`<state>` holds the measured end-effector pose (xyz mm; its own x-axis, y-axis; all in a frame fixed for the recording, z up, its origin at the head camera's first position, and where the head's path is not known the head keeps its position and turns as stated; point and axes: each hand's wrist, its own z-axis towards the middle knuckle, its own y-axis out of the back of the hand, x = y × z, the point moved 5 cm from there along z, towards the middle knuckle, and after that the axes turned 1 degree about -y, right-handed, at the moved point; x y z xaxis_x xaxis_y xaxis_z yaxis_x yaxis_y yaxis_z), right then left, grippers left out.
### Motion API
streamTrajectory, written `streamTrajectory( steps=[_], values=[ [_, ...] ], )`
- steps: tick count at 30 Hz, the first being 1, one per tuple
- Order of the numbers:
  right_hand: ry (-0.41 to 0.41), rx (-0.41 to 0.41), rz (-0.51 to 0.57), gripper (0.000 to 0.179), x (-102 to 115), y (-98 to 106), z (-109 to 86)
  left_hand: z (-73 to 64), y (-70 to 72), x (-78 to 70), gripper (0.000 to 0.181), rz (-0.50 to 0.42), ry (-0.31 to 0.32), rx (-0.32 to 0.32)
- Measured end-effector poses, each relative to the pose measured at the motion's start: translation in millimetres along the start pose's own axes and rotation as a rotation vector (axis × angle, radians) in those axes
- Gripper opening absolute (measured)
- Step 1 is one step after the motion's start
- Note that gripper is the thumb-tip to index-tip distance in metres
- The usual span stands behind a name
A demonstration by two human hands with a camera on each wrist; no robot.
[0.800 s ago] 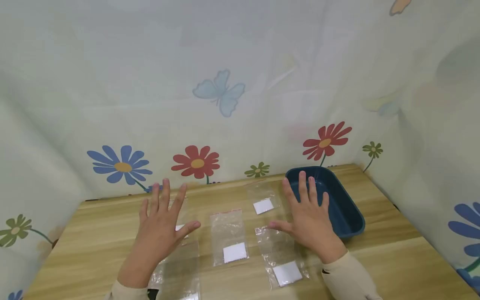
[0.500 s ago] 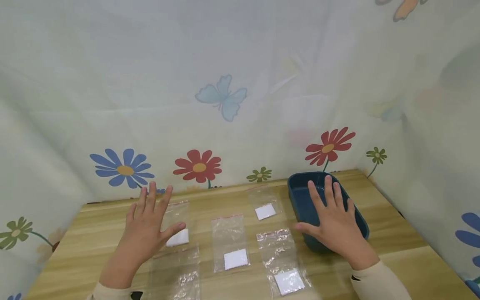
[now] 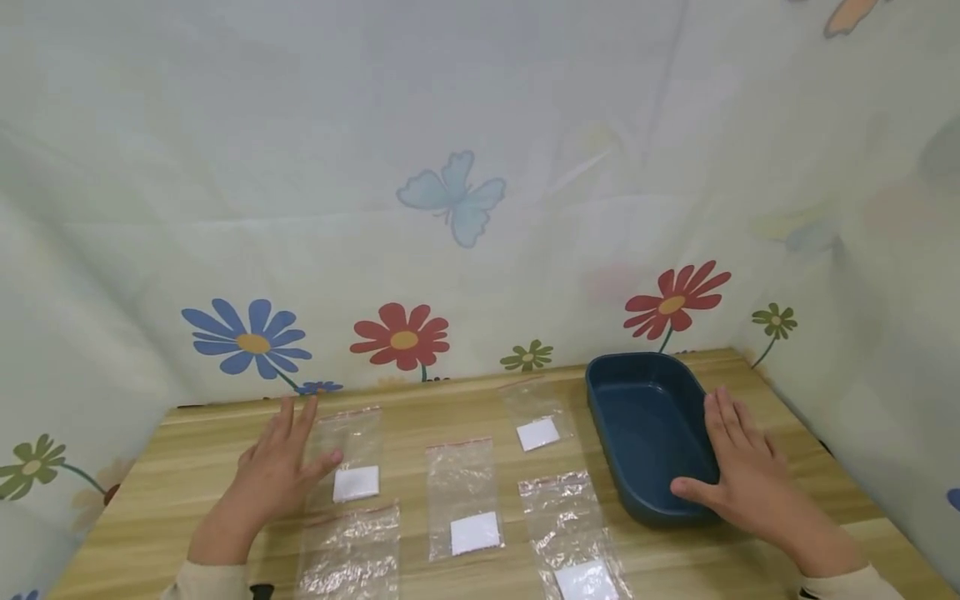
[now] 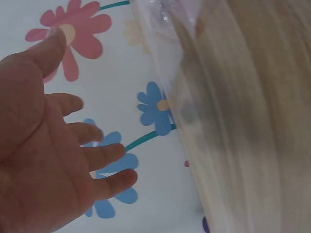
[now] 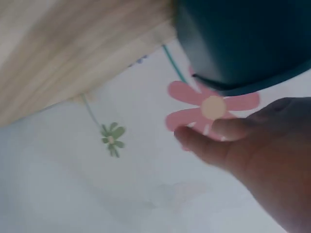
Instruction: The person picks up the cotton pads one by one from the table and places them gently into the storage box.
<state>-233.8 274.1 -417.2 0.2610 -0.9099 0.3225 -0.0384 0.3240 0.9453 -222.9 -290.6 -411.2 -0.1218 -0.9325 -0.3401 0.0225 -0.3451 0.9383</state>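
Note:
My left hand [image 3: 273, 475], fingers spread, hovers at the left side of a clear zip bag [image 3: 352, 442] with a white card [image 3: 356, 483] inside. In the left wrist view its palm faces the camera and holds nothing. My right hand [image 3: 750, 496] is at the right side of a dark blue plastic tray [image 3: 648, 442], its fingers extended and its thumb over the near rim. Whether it touches the tray I cannot tell; the right wrist view shows the fingers [image 5: 204, 145] close to the tray's rim [image 5: 252, 90].
More clear zip bags lie flat on the wooden table: one at the front left [image 3: 348, 558], a middle one [image 3: 461, 475], and two on the right, a far bag [image 3: 536, 400] and a near bag [image 3: 562, 517]. A flower-printed cloth [image 3: 465, 275] stands behind.
My right hand has moved right, from over the tray to its right side, uncovering the inside. The left hand has drifted left and lower, showing more of the bag at the back left.

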Motion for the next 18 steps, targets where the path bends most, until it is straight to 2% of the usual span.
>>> streamTrajectory(
  steps=[4, 11, 15, 18],
  values=[
    [0.007, 0.033, 0.006, 0.122, -12, -4, -2.0, 0.8, -9.8, 10.5, 0.081, -0.011, 0.022, 0.079],
    [-0.001, 0.066, 0.034, 0.122, -22, -10, -2.4, 1.9, -27.2, 26.6, 0.074, -0.012, 0.066, 0.253],
    [0.006, 0.075, 0.065, 0.119, -24, -11, -3.0, 2.8, -30.3, 26.1, 0.071, 0.017, 0.069, 0.304],
    [0.018, 0.067, 0.079, 0.120, -27, -10, -3.0, 2.8, -30.7, 24.5, 0.069, 0.032, 0.063, 0.319]
  ],
)
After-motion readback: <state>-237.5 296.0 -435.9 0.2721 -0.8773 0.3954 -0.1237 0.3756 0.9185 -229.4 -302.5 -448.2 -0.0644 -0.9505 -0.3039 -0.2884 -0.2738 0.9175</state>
